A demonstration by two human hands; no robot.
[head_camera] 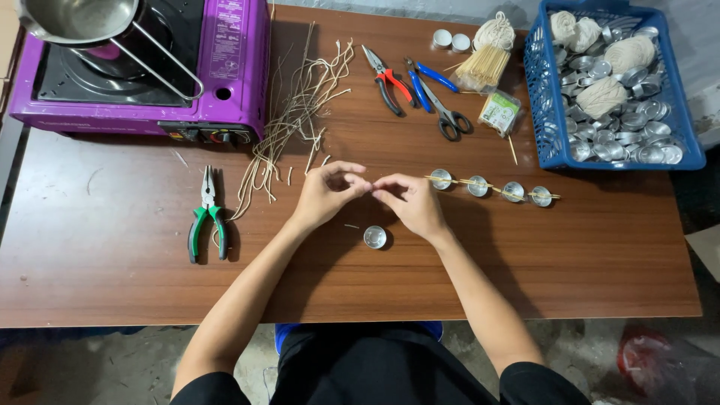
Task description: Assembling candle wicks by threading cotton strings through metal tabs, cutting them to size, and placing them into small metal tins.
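Both hands meet over the worktop (112, 270) centre, left hand (328, 193) and right hand (411, 204) with fingertips pinched together on something thin between them, too small to tell. Small metal cup (375, 237) sits just at 6 o'clock of the hands, untouched. Row of four cups with sticks across (491, 187) runs off at 3 o'clock of the right hand. Loose wick strands (300, 112) lie at 11 o'clock, green-handled pliers (208, 216) at 9 o'clock. Blue basket (541, 112) of cups at 2 o'clock, purple stove (232, 82) at 10 o'clock.
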